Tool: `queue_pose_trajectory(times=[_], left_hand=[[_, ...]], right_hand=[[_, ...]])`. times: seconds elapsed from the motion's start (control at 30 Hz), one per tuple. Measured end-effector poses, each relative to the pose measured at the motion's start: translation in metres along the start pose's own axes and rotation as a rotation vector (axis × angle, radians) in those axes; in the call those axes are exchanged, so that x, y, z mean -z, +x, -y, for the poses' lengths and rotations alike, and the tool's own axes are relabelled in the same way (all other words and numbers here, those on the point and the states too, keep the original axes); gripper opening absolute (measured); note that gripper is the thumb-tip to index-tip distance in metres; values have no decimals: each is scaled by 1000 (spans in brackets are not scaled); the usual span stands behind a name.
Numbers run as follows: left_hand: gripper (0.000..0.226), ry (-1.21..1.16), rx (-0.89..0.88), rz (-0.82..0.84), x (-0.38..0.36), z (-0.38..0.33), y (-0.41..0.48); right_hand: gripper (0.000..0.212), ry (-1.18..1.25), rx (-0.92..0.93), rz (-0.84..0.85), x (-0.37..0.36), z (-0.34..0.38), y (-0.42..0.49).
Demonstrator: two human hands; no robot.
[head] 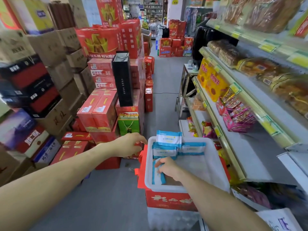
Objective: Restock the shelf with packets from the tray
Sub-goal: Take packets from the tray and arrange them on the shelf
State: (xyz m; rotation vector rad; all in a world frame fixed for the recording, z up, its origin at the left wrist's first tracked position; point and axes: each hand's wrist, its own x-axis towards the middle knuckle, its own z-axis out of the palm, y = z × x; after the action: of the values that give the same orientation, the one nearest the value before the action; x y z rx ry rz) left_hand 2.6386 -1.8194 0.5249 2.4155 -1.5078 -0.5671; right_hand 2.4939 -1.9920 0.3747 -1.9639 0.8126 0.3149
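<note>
A white plastic tray [215, 165] sits on a red carton in the aisle, low in the view. Blue-and-white packets stand at its far end [169, 138], with two more below them [191, 148]. My right hand [168, 167] reaches into the tray and grips one blue-and-white packet [157, 178] near the tray's left wall. Just outside the tray's far left corner hovers my left hand [129, 144], fingers loosely curled and holding nothing. The grey shelf [246, 157] on the right has a bare stretch beside the tray.
Stacked red and brown cartons [98, 110] fill the left side of the aisle. A green gift bag [128, 125] stands by them. Shelves on the right carry pink snack packs [236, 114], yellow biscuit boxes [211, 84] and bread. The grey floor runs ahead between them.
</note>
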Motion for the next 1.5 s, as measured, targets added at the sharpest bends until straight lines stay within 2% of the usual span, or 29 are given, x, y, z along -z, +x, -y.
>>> queue_pose_trajectory(times=[0.17,0.3,0.53,0.8,1.0,1.07,1.27,1.5], left_hand=[[37,27,-21,9,1,3,17],[36,56,-55,29,3,-1,51],[31,147,-149,108,-7,-22,126],[37,355,-198,223,-44,-30,179],[35,480,-230,124,-56,-29,180],[40,498,-264,105,-59,-28,178],[47,447,-341,146,-48,-36,164],[56,230,-470,236,21,-131,136]], right_hand=[[35,-312,146,-19,27,2,-21],[33,-504,254,3,89,7,-53],[32,-647,198,-85,173,2,-116],[43,-592,149,-167,221,-13,-184],[44,-564,152,-170,234,-21,-202],[45,-556,157,-164,234,-21,-203],[46,-542,156,-117,234,-16,-213],[45,-575,165,-120,262,9,-252]])
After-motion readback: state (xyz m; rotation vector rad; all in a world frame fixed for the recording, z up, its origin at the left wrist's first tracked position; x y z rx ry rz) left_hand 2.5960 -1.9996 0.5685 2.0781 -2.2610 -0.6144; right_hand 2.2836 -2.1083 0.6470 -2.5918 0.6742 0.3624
